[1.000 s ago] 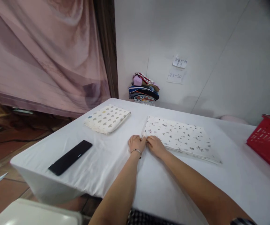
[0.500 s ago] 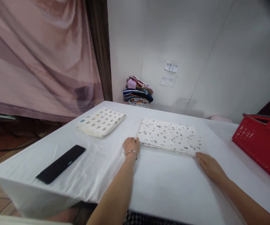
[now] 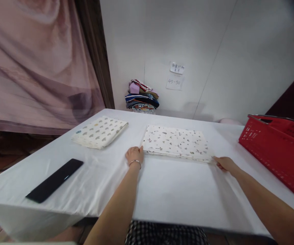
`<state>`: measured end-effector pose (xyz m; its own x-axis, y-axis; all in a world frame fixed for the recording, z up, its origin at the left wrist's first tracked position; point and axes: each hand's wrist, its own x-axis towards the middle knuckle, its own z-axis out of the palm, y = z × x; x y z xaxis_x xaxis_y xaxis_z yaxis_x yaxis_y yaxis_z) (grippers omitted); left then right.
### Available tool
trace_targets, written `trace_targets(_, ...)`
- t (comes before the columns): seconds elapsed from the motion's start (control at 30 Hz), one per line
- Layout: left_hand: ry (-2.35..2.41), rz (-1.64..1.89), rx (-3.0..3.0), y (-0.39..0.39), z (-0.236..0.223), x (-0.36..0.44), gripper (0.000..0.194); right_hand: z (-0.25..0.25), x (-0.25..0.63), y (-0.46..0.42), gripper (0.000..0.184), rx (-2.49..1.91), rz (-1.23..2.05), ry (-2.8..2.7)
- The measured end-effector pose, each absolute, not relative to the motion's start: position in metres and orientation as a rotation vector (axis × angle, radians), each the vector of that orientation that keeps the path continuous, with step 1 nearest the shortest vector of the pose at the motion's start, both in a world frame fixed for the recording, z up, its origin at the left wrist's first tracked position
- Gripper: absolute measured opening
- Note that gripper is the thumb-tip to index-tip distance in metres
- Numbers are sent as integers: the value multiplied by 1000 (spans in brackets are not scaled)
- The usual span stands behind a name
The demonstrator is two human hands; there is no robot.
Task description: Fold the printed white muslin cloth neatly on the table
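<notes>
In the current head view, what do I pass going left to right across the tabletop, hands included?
Black object, left cloth, left hand, right cloth, right hand, red basket.

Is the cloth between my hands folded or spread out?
Folded. The cloth lies as a flat rectangle, and stacked layers show along its near edge.

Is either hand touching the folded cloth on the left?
No, the left hand and right hand are at the near corners of the other cloth, apart from the left cloth.
</notes>
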<state>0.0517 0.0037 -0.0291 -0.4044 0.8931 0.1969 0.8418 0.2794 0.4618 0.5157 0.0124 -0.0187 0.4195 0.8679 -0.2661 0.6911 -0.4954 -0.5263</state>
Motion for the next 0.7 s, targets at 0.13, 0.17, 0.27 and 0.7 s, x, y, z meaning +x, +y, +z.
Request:
trace_targets(0.13, 2415, 746, 1653, 4, -25, 51, 43, -11, 502, 21, 29, -2305, 927, -1104)
trace_targets(0.17, 2409, 746, 1654, 4, -24, 51, 44, -9, 500, 21, 28, -2295, 948, -1063)
trace_targets(0.27, 2388, 750, 1656, 4, -22, 51, 48, -6, 498, 20, 26, -2192, 1016, -997)
trace_targets(0.7, 2385, 756, 1646, 6, -28, 54, 29, -25, 524, 15, 29, -2184, 861, -1162)
